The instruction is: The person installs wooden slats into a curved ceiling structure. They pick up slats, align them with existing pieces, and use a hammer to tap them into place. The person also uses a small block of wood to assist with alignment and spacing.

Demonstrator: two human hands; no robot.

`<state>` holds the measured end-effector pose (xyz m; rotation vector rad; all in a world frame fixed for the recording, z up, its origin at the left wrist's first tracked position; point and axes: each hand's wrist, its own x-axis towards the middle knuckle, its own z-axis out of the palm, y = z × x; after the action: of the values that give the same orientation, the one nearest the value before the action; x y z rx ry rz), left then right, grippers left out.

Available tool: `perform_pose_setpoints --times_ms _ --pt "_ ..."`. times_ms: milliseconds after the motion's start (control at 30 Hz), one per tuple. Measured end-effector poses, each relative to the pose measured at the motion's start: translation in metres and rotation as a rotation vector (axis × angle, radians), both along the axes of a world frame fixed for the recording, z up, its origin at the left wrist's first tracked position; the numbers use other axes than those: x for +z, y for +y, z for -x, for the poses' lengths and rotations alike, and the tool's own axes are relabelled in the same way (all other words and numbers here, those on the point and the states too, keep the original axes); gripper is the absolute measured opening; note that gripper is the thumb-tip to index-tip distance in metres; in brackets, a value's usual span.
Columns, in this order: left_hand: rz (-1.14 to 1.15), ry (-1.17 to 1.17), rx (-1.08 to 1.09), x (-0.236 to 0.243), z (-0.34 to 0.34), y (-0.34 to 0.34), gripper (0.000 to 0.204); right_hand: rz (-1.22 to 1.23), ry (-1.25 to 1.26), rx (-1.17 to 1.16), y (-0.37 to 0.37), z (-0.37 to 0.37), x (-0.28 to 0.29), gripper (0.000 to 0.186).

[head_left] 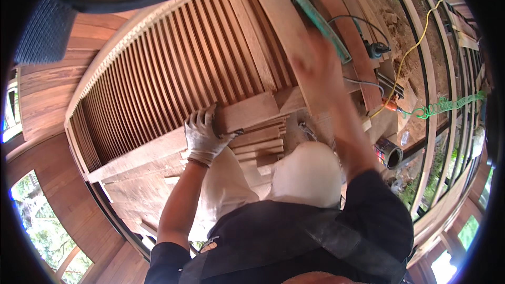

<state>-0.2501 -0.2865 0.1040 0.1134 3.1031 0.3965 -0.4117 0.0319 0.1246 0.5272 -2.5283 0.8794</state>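
A large slatted wooden panel (173,58) with many narrow parallel strips lies in front of me, framed by a bottom rail (142,152). My left hand (202,134), in a pale work glove, rests on that rail with fingers spread over its edge and thumb out to the right. My right hand (315,63) is bare and smeared by motion, over a wide plank (281,16) right of the slats; its fingers cannot be made out. Close beside it lies a hammer (323,26) with a green handle and metal head.
Thin wood strips (260,142) are piled by my knees. Further right are a dark tool with a cord (376,49), a can (388,153), a yellow cord (415,47) and a coiled green hose (452,105). Open floor joists (428,73) show bare ground between them.
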Motion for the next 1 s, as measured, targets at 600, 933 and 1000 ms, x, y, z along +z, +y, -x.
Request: perform_pose_setpoints --times_ms 600,933,1000 --pt "0.109 -0.157 -0.029 0.015 0.006 -0.002 0.098 -0.018 -0.267 -0.302 0.042 -0.179 -0.008 0.076" --pt "0.196 -0.136 -0.022 0.02 -0.003 0.008 0.098 -0.092 -0.225 -0.566 0.056 -0.467 -0.05 0.077" --pt "0.155 -0.157 -0.028 0.024 -0.002 0.007 0.099 -0.115 -0.267 -0.61 0.055 -0.505 -0.069 0.083"
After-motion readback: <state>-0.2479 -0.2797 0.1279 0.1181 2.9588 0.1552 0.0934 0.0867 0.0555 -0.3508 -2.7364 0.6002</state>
